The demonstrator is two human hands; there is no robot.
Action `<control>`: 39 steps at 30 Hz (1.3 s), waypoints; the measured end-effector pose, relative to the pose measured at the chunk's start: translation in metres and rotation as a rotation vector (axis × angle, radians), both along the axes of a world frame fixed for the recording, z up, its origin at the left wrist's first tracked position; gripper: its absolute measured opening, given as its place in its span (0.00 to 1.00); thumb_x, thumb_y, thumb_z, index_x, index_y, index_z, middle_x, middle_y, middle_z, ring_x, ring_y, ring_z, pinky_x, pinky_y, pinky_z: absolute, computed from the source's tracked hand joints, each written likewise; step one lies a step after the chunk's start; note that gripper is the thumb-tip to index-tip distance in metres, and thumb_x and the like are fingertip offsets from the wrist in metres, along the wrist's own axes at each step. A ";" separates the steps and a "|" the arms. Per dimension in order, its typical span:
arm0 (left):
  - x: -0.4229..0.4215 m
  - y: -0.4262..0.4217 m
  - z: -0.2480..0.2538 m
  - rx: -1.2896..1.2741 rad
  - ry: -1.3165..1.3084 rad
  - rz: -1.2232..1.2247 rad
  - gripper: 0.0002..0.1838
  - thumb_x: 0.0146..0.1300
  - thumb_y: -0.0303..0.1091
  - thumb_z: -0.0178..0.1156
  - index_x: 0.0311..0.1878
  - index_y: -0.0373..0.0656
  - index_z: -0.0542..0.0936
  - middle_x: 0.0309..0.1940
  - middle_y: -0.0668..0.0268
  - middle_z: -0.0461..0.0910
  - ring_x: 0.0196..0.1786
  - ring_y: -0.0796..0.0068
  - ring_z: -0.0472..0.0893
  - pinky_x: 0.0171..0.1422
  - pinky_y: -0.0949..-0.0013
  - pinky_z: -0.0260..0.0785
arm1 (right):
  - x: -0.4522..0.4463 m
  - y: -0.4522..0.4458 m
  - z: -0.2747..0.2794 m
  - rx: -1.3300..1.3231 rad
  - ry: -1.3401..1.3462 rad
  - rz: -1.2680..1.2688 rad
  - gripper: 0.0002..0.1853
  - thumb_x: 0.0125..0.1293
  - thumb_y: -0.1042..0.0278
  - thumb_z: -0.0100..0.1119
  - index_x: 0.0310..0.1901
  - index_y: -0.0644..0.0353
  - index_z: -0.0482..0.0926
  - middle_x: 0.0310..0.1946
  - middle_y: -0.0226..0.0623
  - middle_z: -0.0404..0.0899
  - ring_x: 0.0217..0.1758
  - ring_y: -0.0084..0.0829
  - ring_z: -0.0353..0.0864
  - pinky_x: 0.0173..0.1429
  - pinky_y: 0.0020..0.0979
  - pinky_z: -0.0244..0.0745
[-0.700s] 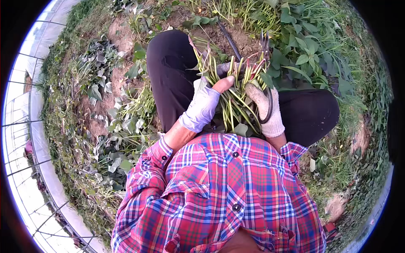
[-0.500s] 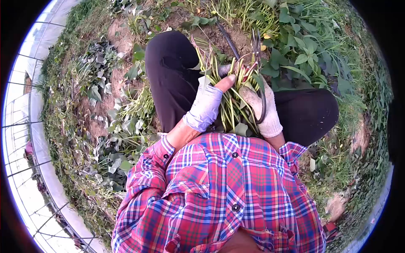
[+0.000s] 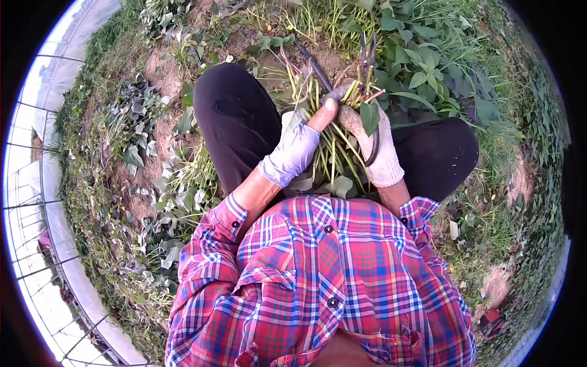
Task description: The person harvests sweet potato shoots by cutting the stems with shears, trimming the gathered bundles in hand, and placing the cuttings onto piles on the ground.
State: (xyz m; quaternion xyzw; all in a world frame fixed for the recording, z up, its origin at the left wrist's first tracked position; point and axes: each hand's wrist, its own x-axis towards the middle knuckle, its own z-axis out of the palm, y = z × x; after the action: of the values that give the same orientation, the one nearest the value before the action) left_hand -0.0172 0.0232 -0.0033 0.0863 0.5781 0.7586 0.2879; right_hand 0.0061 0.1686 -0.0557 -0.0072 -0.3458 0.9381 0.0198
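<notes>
My left hand (image 3: pixel 296 147), in a thin pale purple glove with the thumb bare, is closed round a bundle of long green stems (image 3: pixel 333 153). The cut ends stick up past the fingers, and leaves hang at the bottom by my shirt. My right hand (image 3: pixel 376 144), in a soiled white knit glove, presses against the bundle from the other side. It grips a pair of scissors (image 3: pixel 368 52), blades pointing away from me and slightly apart; a dark handle loop curves along the palm. Some stems and a green leaf (image 3: pixel 370 118) stand by the right fingers, partly hiding them.
My bent knees in dark trousers (image 3: pixel 229 116) flank the bundle. A dark hose-like strip (image 3: pixel 315 64) lies on the soil ahead. Leafy vines (image 3: pixel 422 61) grow at the right front, and cut, wilted foliage (image 3: pixel 134 113) lies left. A plastic-covered frame (image 3: pixel 58 183) runs along the left edge.
My hands have come closer together around the stems. The stems by the right hand have shifted, and a leaf now hangs in front of its fingers. The view has shifted slightly.
</notes>
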 end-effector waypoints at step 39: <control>-0.020 -0.006 0.065 0.277 0.216 -0.018 0.11 0.65 0.26 0.54 0.50 0.37 0.77 0.33 0.64 0.81 0.25 0.79 0.78 0.30 0.76 0.71 | -0.007 0.100 0.101 1.047 0.245 -0.202 0.23 0.74 0.53 0.33 0.45 0.64 0.74 0.42 0.32 0.74 0.47 0.24 0.72 0.58 0.27 0.62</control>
State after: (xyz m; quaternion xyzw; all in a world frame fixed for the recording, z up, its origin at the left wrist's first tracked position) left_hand -0.0371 0.0177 0.0613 0.2111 0.4950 0.8146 0.2162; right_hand -0.0012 0.2683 0.0451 0.0798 -0.7594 0.6279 0.1506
